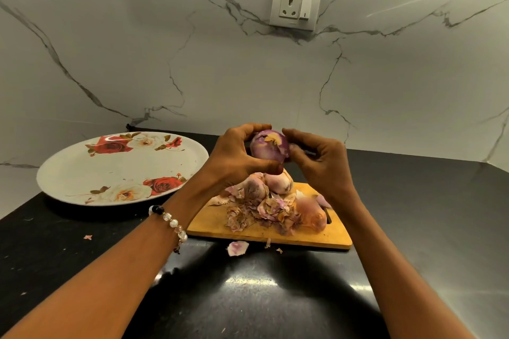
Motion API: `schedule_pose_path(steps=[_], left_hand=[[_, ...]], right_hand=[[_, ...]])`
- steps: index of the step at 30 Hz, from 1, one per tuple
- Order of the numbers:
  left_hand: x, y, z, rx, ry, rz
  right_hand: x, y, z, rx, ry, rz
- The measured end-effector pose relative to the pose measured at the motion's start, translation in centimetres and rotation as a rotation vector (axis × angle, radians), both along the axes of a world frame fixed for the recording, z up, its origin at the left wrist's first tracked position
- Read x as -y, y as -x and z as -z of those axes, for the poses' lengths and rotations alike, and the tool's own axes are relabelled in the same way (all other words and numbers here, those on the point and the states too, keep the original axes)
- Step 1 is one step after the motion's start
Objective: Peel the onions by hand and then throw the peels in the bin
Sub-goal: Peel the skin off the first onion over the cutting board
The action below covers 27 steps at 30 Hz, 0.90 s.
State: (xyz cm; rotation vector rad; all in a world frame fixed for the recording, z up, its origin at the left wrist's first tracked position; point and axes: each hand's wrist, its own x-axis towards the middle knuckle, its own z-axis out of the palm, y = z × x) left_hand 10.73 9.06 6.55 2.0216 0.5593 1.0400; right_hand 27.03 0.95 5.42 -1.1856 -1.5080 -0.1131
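I hold a purple onion [270,147] in the air above the wooden cutting board [316,237]. My left hand [237,157] curls round its left side with the thumb underneath. My right hand [321,162] grips its right side with fingertips on the skin. On the board lie unpeeled onions [278,181], another onion [312,215] near the board's right end, and a heap of dry peels [264,215]. The bin is not in view.
A large floral plate [82,173] sits to the left on the black counter [275,289]. Loose peel scraps [237,248] lie on the counter in front of the board. A marble wall with a socket [295,6] rises behind.
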Motion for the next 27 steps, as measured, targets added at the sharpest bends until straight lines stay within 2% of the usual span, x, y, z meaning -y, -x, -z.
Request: schedule_pose_path(steps=[7,17,21,27], left_hand=[[-0.7,0.6,0.3,-0.071,0.001,-0.005],[-0.7,0.6,0.3,-0.088,-0.059,0.002],[-0.8,0.7,0.3,-0.067,-0.062,0.031],[-0.8,0.7,0.4,-0.018,-0.072,0.059]], right_hand=[[0.1,0.5,0.3,0.143,0.102,-0.003],[0.0,1.4,0.5,0.411,0.142,0.185],[-0.1,1.7,0.4,0.377,0.139,0.211],[-0.4,2.4,0.5,0.17,0.037,0.228]])
